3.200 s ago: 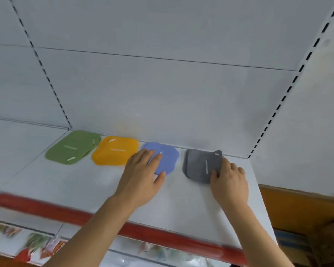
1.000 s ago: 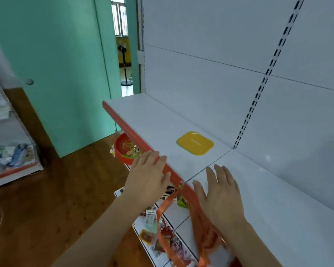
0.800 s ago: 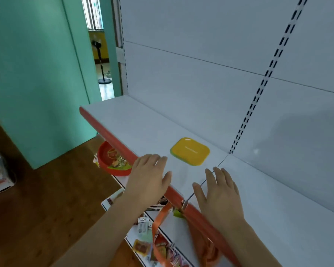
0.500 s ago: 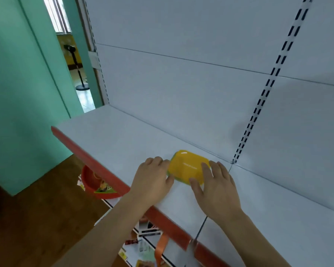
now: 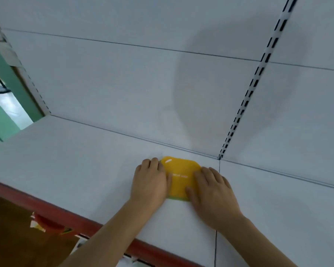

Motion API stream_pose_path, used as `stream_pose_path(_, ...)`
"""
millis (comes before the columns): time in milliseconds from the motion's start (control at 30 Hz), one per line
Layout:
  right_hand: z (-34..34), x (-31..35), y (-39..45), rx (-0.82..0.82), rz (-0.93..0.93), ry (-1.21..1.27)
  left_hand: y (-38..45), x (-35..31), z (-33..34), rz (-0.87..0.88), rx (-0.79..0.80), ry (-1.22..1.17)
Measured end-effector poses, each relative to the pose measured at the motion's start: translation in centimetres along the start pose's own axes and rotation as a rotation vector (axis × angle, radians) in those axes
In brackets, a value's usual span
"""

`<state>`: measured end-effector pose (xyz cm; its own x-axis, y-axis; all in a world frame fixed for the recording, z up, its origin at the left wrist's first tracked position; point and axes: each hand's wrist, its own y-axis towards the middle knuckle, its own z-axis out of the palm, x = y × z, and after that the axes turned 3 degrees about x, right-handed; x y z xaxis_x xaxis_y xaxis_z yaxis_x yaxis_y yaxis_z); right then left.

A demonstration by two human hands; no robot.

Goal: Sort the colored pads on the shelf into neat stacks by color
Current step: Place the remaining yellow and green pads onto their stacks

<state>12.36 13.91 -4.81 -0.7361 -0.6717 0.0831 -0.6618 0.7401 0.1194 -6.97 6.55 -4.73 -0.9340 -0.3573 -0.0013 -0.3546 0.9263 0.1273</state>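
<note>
A yellow pad (image 5: pixel 180 176) lies flat on the white shelf (image 5: pixel 81 166), close to the back panel, with a thin green edge (image 5: pixel 176 198) showing under its near side. My left hand (image 5: pixel 149 182) rests on the pad's left edge, thumb on top. My right hand (image 5: pixel 213 191) presses on its right edge, thumb across the near corner. Both hands hold the pad between them. The other pad stacks are out of view.
The shelf's red front lip (image 5: pixel 46 209) runs along the bottom left. A slotted upright (image 5: pixel 247 97) and a seam (image 5: pixel 217 199) divide the shelf just right of the pad. A green wall and doorway (image 5: pixel 2 105) are at far left. Lower shelf goods (image 5: pixel 44 226) peek below.
The view swung from the sorted green, orange, blue and grey pads to this left shelf section. Both hands reached forward from the red lip and closed in on the yellow pad's two sides.
</note>
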Motion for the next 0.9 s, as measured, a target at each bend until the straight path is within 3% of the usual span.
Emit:
stream_pose_path(167,-0.1,1.7,-0.7,-0.014,0.100,0.000,0.5,-0.3,-0.7,0.112,-0.033,-0.212)
stream_pose_path(367,-0.1,2.7,-2.2,-0.036,0.184,0.060,1.1,1.5,-2.3,0.052,-0.060,-0.685)
stream_pose_path(500,-0.3,2.8,-2.8,-0.046,0.235,0.130,2.3,6.0,-4.1,-0.141,-0.074,-0.918)
stream_pose_path(667,-1.6,3.5,-0.4,-0.019,0.271,0.211,3.1,12.1,-3.7,-0.302,-0.051,-0.867)
stream_pose_path(900,-4.2,2.8,5.1,0.354,0.225,0.210,1.5,13.4,-2.8,-0.227,0.123,-0.781)
